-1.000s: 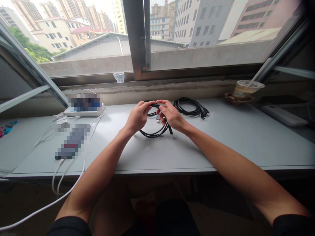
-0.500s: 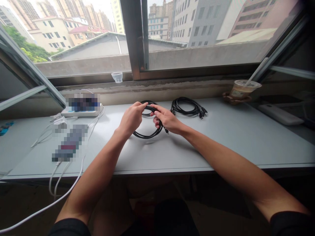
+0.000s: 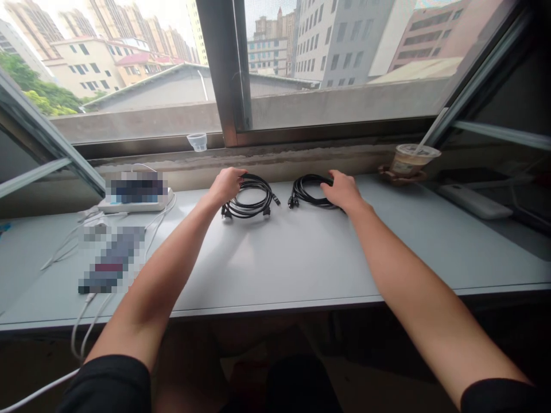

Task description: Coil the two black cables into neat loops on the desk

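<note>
Nearest to us, two bare forearms reach out from black sleeves [image 3: 107, 384] across the pale grey counter [image 3: 275, 264], toward its back edge. Both hands rest palm down, and neither is spread wide.

The left hand [image 3: 227, 185] lies on the far side of the left coil of black cable [image 3: 249, 202], fingers curved over the loops. The right hand [image 3: 343, 190] lies on the right side of the right coil of black cable [image 3: 310, 193], its fingertips [image 3: 329, 182] on the loops. We cannot tell whether either hand is gripping or only touching. The coils sit side by side near the counter's back edge, close together but apart, with small black plugs [image 3: 276, 200] showing at their ends.

Toward the left end of the counter lie a pixelated flat device [image 3: 112, 259] and a white charger [image 3: 97, 232], with white cables [image 3: 81, 332] trailing over the front edge. Behind them, a white power strip [image 3: 133, 203] stands against the wall. At the right, a white flat block [image 3: 473, 201] lies beyond a plastic cup with a straw [image 3: 408, 160], which sits in a brown holder [image 3: 398, 175].

Farther still, a small clear cup [image 3: 197, 141] stands on the window ledge, below a metal window frame [image 3: 224, 74] and tall buildings [image 3: 340, 40].
</note>
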### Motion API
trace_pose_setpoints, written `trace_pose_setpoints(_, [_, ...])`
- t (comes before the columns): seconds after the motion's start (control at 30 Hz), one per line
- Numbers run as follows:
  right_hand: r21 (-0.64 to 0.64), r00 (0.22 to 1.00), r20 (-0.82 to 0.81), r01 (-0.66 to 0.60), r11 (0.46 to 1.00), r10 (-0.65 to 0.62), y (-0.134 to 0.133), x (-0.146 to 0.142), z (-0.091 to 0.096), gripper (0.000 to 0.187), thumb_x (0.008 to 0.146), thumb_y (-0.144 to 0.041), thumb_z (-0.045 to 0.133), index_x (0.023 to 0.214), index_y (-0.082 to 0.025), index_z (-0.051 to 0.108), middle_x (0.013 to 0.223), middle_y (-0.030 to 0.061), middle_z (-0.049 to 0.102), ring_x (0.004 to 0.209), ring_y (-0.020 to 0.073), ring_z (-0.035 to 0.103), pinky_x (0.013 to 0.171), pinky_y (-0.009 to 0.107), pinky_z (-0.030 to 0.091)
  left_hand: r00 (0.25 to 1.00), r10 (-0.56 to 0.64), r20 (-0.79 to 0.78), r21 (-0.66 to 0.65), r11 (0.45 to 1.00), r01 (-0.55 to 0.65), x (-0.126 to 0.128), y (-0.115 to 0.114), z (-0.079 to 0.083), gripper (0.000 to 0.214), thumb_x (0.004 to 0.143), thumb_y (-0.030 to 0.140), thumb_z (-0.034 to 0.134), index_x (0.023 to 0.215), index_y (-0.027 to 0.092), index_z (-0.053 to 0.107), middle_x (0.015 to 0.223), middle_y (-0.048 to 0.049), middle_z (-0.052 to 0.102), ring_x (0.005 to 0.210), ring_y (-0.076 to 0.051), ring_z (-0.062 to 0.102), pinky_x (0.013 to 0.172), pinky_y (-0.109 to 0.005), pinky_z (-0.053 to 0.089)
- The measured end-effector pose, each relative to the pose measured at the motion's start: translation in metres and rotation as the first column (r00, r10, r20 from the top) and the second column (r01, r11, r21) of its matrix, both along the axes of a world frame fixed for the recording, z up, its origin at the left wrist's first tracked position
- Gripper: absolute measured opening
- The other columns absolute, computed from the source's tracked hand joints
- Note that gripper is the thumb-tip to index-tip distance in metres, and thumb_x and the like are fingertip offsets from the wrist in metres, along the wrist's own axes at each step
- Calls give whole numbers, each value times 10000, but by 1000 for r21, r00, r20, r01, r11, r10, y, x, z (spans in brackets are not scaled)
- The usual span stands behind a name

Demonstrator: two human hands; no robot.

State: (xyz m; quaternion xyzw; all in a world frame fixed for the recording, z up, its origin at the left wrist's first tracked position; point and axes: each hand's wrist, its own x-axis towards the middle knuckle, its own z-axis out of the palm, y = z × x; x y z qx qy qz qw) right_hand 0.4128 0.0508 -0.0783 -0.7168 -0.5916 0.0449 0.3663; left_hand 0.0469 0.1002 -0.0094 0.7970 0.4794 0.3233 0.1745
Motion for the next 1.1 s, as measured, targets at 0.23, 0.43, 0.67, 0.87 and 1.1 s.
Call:
trace_pose_setpoints(0.23, [-102,999,52,0,995,5,7,8,-12,675,908,-176,608,1574,-94,542,1511,204,629,1395,356,592,1221,486,444,839,83,-538,20,996,-85,25,32,-11,555,820,155,746,1372,209,715,1330,-137,735,1250,-272,678,1122,-327,492])
trace_pose_setpoints(0.43, [-100,996,70,64,993,-58,8,12,-13,471,945,-237,603,1389,-148,732,1325,182,746,1295,364,646,1131,496,505,782,92,-617,12,994,-108,26,31,-16,428,863,204,732,1290,204,748,1264,-147,747,1262,-294,680,1133,-352,502])
trace_pose_setpoints(0.67, [-70,994,61,92,993,-88,4,9,-7,385,932,-178,550,1267,-133,734,1177,207,755,1194,365,653,1036,490,529,760,168,-628,48,983,-177,21,34,-17,478,914,139,642,1382,225,693,1353,-169,706,1299,-318,660,1109,-445,526])
trace_pose_setpoints(0.87, [143,992,-122,-25,989,42,0,3,3,361,932,-202,539,1271,-164,656,1188,187,739,1027,316,699,971,479,565,790,208,-577,66,976,-209,10,25,-15,596,939,220,631,1532,241,573,1492,-162,631,1367,-328,611,1126,-452,523])
trace_pose_setpoints(1.1, [363,841,-387,-238,901,378,-10,-7,32,344,946,-404,649,1234,-225,706,1054,100,737,742,190,658,558,314,573,992,67,-110,190,981,-46,-3,-2,-21,342,974,194,562,1250,196,765,1268,-118,751,1206,-263,702,1122,-414,536])
